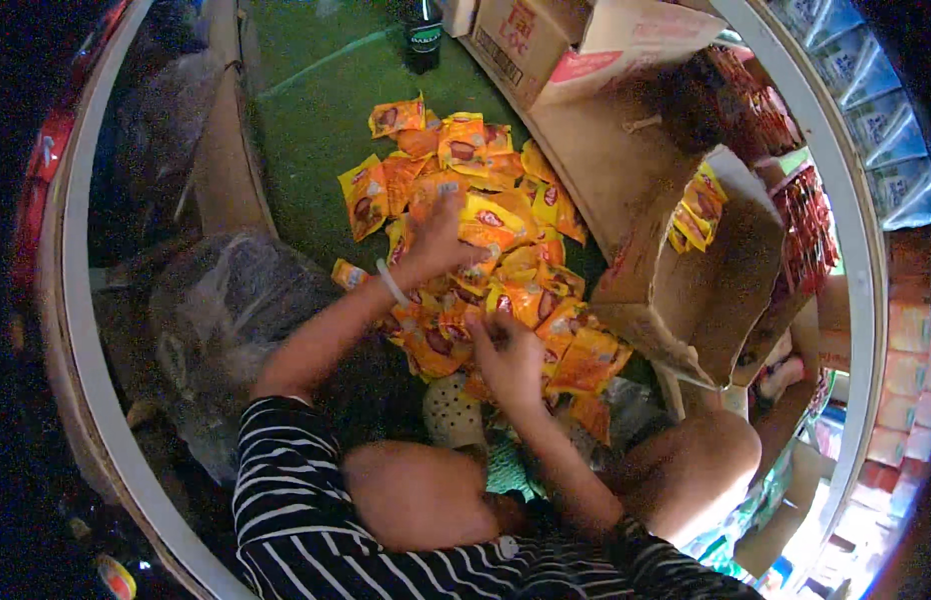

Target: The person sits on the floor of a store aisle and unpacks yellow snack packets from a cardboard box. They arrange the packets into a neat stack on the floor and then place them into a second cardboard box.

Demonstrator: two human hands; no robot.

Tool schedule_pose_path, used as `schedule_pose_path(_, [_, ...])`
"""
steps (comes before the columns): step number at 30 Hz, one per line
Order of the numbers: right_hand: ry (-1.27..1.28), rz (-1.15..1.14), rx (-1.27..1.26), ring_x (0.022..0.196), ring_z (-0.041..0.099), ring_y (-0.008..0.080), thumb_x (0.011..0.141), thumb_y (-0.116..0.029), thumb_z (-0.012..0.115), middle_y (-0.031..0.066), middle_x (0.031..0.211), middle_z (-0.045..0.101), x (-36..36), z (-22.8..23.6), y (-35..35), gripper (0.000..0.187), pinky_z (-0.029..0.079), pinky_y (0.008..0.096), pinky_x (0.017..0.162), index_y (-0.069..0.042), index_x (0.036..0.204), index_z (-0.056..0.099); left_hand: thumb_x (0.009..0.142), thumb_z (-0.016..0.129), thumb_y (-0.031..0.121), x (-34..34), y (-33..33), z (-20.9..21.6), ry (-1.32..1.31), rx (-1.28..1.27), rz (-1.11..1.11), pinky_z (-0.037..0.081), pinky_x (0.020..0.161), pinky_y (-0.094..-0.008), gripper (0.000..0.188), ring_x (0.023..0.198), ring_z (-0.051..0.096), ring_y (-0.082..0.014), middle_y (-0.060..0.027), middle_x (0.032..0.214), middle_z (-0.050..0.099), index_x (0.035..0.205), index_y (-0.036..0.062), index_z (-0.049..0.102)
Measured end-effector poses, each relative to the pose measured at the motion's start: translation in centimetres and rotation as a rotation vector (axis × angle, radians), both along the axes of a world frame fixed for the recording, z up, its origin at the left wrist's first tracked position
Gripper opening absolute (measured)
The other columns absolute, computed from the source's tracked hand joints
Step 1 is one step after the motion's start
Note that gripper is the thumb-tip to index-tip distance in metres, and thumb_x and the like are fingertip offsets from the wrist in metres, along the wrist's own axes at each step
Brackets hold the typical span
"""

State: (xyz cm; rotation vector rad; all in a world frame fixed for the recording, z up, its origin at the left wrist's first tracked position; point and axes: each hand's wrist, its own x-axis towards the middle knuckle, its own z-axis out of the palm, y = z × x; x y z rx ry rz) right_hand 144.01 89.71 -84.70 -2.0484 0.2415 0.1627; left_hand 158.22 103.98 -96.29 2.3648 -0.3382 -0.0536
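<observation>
A heap of small orange and yellow sachets [576,360] lies in front of me. Over its middle, my left hand [436,245] reaches with fingers apart, beside a yellow-topped sachet [494,216]; I see no firm hold on it. My right hand [511,362] is at the near side of the heap. Its fingers are bent, and thumb and fingertips meet the lower edge of an orange sachet [518,298]. How firmly they grip it is partly hidden. A white band [393,283] circles my left wrist.
An open cardboard box [721,290] stands at the right, with several yellow sachets [699,210] in it. Strips of red packets [808,225] are beyond it. A dark bottle [423,38] stands at the far edge of the green surface [316,120]. Clear plastic wrap [221,330] bulges at left.
</observation>
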Motion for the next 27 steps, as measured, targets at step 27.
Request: schedule_pose_path(27, [0.202,0.103,0.786,0.090,0.060,0.0140,0.086,-0.032,0.062,0.0053,0.098,0.064,1.8,-2.1,-2.8,0.036,0.050,0.0297,0.076,-0.004,0.108,0.060,0.084,0.063,0.017,-8.6,-3.5,16.3,0.674,-0.834,0.150,0.046,0.085,-0.0270,0.040,0.096,0.059,-0.0153,-0.0056,0.105,0.060,0.118,0.0016,0.051])
